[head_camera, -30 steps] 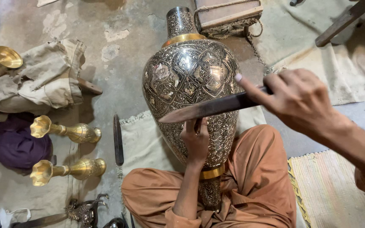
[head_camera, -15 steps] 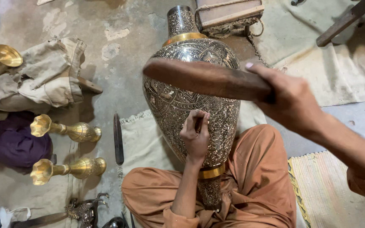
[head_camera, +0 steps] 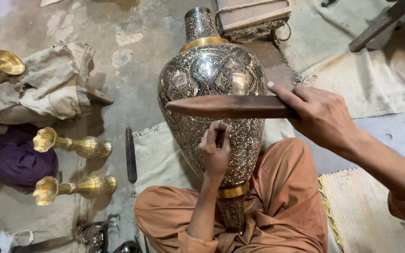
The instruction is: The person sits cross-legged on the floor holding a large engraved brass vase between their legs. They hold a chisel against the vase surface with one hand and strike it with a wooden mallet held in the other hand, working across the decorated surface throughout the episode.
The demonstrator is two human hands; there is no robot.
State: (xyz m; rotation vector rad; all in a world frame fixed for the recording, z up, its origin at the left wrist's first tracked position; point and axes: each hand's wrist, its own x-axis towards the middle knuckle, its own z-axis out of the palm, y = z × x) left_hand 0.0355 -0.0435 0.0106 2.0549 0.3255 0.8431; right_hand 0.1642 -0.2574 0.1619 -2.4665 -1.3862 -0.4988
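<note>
From the head view, the big engraved metal vase (head_camera: 214, 93) lies in the middle of the frame, leaning on your lap in the orange trousers (head_camera: 282, 206) so it stays put. Your left hand (head_camera: 215, 149) is closed on a small thin tool (head_camera: 220, 137), its tip set against the vase's side. Your right hand (head_camera: 322, 117) is wrapped tight on a flat wooden beater (head_camera: 228, 106), held level just above the tool. At the left of the frame two brass vases (head_camera: 73, 166) lie on the floor beside a cloth bundle (head_camera: 43, 93).
</note>
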